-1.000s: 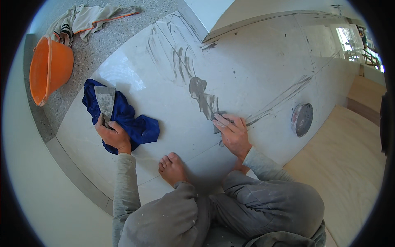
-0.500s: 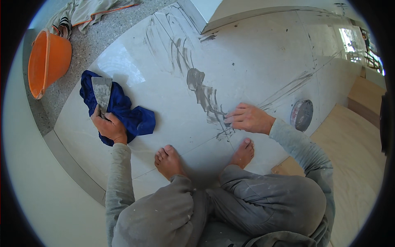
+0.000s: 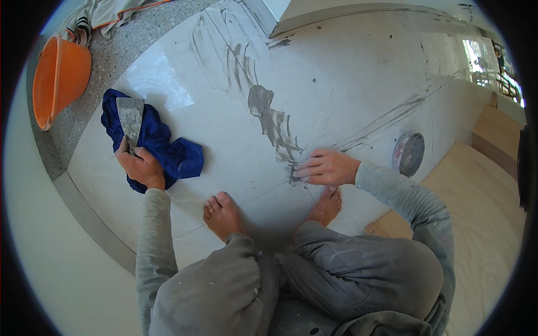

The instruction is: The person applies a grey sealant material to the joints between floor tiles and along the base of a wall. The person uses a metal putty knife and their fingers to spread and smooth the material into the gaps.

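Note:
My left hand (image 3: 143, 167) is closed round the handle of a putty knife (image 3: 130, 116), whose wide blade is coated in dried grey paste. Beneath it a crumpled dark blue cloth (image 3: 185, 157) lies on the tiles. On the tile joint between my feet, my right hand (image 3: 328, 167) presses down with its fingers held together. Something small and dark, smeared with grout, shows at those fingertips; its kind is hidden. Wet grey grout (image 3: 260, 101) runs in a streaked band along the joint, away from this hand. A round tub of grey grout (image 3: 408, 154) stands right of it.
An orange bucket (image 3: 73, 67) stands on speckled floor at the far left, near a light garment (image 3: 106, 19) with orange trim. At the back a wall corner (image 3: 274, 28) juts out. Wooden boards (image 3: 476, 224) lie at the right. My bare feet (image 3: 223, 215) are on the tiles.
My right hand has drawn slightly nearer to me along the joint, and the dark grout there is spread differently. The left hand keeps the putty knife over the cloth. The whole view has shifted a little.

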A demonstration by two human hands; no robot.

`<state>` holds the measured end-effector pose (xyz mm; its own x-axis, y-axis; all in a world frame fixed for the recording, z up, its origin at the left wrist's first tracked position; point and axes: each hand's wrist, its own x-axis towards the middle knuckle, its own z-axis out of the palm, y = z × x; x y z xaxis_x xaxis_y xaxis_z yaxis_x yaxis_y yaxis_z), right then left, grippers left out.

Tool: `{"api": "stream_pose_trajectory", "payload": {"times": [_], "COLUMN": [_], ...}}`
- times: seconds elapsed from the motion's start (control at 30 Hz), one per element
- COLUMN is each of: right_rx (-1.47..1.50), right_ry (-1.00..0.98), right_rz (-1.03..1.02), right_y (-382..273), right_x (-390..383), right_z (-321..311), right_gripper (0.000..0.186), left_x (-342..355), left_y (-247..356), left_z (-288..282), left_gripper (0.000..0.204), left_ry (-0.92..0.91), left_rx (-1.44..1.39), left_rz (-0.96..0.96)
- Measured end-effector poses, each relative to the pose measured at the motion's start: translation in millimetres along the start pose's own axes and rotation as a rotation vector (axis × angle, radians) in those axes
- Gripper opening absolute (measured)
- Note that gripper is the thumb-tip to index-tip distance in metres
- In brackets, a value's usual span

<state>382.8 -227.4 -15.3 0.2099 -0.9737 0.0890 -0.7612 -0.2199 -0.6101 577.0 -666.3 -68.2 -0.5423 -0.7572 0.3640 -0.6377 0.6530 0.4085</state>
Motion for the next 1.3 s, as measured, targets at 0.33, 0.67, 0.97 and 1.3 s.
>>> {"api": "stream_pose_trajectory", "payload": {"times": [0.33,0.67,0.97,1.3], "right_rx": [-0.003,0.029,-0.094,-0.113], "right_ry": [0.007,-0.080,0.001,-0.011], "right_rz": [0.036,-0.076,0.012,0.094], "right_y": [33.2,38.1,60.4,75.1], "right_x": [16.0,14.3,38.9,40.3], "right_z": [-24.2,-32.9,-45.7,-54.2], "right_gripper": [0.010,0.010,0.014,0.010], "left_x": [1.2,1.2,1.9,1.0], "left_y": [0.1,5.0,-0.8,-0.1], "left_z": [1.6,0.2,0.9,-0.3], "left_gripper": [0.043,0.044,0.043,0.043], "left_ry": [0.004,-0.001,0.018,0.005], "left_rx": [-0.008,0.012,0.009,0.030], "left_rz": [-0.017,-0.016,0.011,-0.019]}}
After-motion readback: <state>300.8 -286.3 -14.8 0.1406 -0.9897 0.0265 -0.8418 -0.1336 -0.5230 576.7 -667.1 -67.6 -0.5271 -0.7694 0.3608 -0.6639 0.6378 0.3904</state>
